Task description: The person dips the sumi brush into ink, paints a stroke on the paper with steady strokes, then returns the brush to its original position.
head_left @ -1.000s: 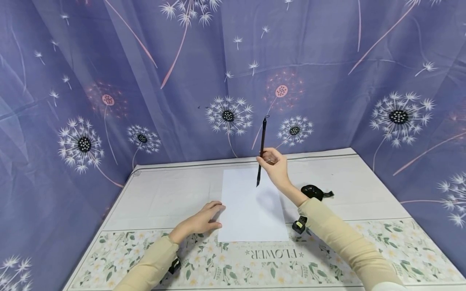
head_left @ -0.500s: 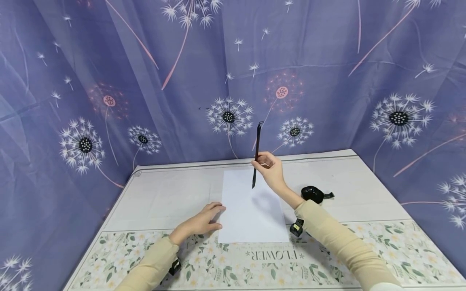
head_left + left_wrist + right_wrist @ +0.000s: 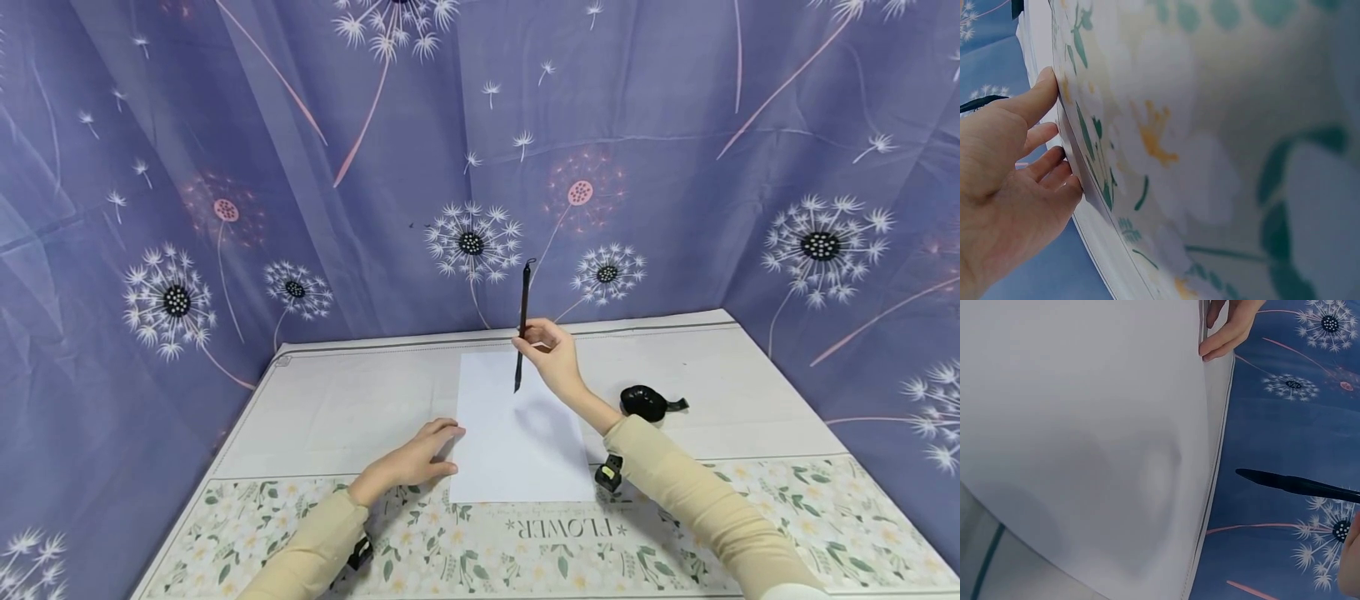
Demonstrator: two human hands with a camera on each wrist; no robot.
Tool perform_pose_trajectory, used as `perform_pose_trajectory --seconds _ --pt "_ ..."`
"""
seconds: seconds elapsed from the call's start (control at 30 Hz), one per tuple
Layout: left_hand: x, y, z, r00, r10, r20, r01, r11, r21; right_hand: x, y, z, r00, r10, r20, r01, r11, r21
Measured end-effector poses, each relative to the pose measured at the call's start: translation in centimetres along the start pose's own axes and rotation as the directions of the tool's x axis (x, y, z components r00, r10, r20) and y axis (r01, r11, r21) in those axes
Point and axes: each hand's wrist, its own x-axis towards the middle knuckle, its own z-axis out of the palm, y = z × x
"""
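In the head view my right hand [image 3: 555, 360] pinches a dark ink brush [image 3: 522, 321] by its shaft, tip down and nearly upright. The brush hangs over the upper part of a white sheet of paper [image 3: 517, 467], which bears no marks. In the right wrist view the dark bristle end of the brush [image 3: 1272, 480] stands apart from the paper [image 3: 1085, 375]. My left hand [image 3: 416, 454] rests at the paper's left edge with fingers straight and spread, the fingertips right at the edge. The left wrist view shows this left hand [image 3: 1022, 150] low against the table surface.
A small black dish with a handle [image 3: 643, 402] sits right of the paper, beside my right forearm. The table [image 3: 352, 400] has a white and floral cover. A blue-purple dandelion curtain [image 3: 390, 150] hangs behind and at both sides. Black wrist cameras [image 3: 609, 475] are strapped on.
My right hand has moved left and slightly down with the brush, which now stands more upright over the paper. My left hand stays in place.
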Motion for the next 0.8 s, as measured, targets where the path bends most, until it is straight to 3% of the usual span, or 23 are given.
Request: perform_pose_trajectory --seconds 0.8 --pt "0.1 -0.3 0.1 1.0 0.021 -0.006 -0.021 1.0 0.002 -0.2 0.1 1.1 1.0 0.008 0.019 -0.008 1.0 -0.027"
